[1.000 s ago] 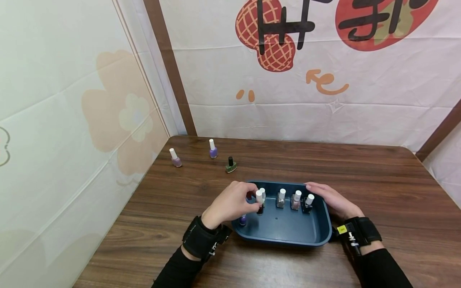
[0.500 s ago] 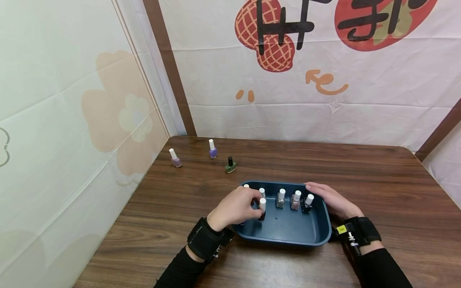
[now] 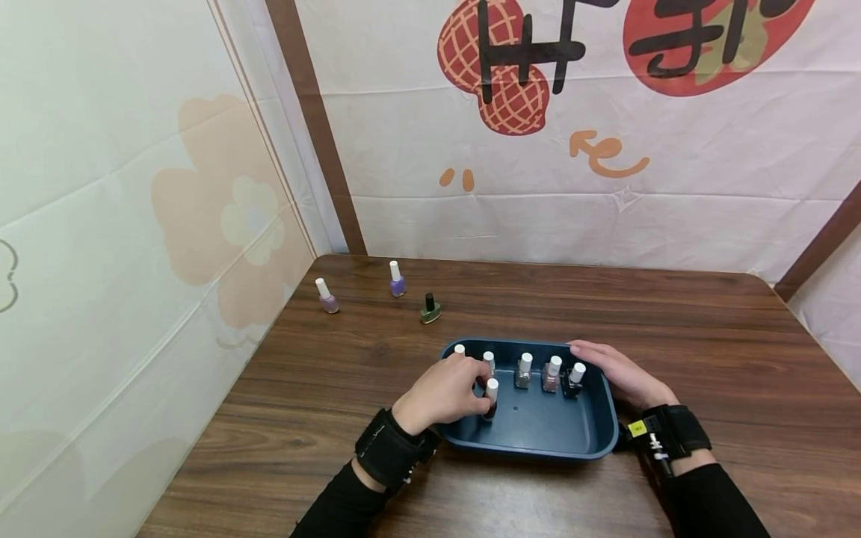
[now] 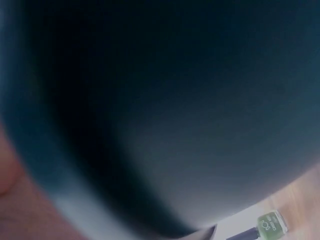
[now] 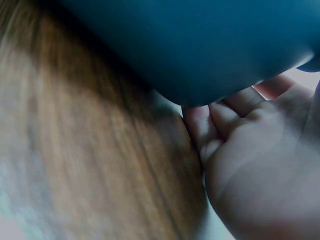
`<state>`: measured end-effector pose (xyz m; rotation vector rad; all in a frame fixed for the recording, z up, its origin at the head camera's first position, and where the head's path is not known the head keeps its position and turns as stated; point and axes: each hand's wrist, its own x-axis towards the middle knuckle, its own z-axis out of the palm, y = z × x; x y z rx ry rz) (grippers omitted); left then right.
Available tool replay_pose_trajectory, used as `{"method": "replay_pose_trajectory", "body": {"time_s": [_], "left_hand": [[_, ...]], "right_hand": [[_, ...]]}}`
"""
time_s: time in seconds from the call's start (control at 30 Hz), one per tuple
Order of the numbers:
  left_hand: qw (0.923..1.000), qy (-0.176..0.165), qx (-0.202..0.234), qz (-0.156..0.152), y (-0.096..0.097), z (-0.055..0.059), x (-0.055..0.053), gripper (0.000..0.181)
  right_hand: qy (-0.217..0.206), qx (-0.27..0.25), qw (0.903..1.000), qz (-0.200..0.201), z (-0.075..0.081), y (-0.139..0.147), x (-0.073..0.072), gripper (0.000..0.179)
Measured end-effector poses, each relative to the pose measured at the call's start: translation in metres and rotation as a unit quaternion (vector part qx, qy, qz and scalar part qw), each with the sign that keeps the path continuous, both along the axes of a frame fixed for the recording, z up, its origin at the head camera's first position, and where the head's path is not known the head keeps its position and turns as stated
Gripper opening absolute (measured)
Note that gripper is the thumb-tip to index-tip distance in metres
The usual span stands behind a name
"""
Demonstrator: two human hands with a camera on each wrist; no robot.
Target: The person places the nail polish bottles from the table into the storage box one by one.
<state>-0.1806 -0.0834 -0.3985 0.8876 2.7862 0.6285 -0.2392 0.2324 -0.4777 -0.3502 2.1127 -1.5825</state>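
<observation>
Left hand (image 3: 444,392) pinching white-capped dark nail-polish bottle (image 3: 492,390) inside blue tray (image 3: 538,430); bottle nearer tray's front edge than second ago, so now forward of back-row bottles (image 3: 524,373), still held. Right hand (image 3: 622,373) unmoved against tray's far-right corner, fingers unclenched. Beyond, green (image 3: 430,311), lilac (image 3: 329,302), violet polish bottles (image 3: 398,285) unmoved on table (image 3: 659,306).

The person's left-hand grip (image 3: 444,390) has moved toward the near side of the dark blue tray with round corners (image 3: 538,430), and a bit to the right. The small dark bottle with a tall white cap (image 3: 492,393) came along. Its cap used to cover part of a second small white-capped bottle (image 3: 489,359); now a gap shows between the caps. A round white cap (image 3: 460,349) peeks out at the back left (the hand hid it before). The little purple bottle is now hidden.
</observation>
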Motion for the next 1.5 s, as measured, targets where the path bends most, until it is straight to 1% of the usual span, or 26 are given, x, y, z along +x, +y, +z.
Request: {"method": "replay_pose_trajectory", "body": {"time_s": [0.33,0.63,0.93,1.03,1.23,1.5], "left_hand": [[0.9999,-0.005,-0.015,0.000,0.002,-0.005,-0.001,0.006],[0.9998,-0.001,-0.019,0.001,0.002,-0.011,-0.002,0.007],[0.9998,0.005,-0.017,0.000,0.002,-0.010,-0.002,0.007],[0.9998,0.005,-0.016,0.001,0.002,-0.010,-0.002,0.007],[0.9997,-0.005,-0.022,0.011,0.001,-0.010,-0.002,0.009],[0.9995,-0.013,-0.026,0.016,0.000,-0.009,-0.002,0.011]], "right_hand": [[-0.001,-0.002,1.0000,0.001,0.001,0.000,0.000,0.057],[0.001,0.017,0.9998,-0.011,-0.001,0.000,0.000,0.062],[0.001,0.002,1.0000,-0.004,0.001,0.000,0.001,0.059],[0.001,0.005,1.0000,-0.006,0.001,0.000,0.001,0.060],[0.004,0.019,0.9997,-0.012,0.001,-0.001,0.002,0.062],[0.002,0.014,0.9999,-0.010,0.001,-0.001,0.002,0.061]]}}
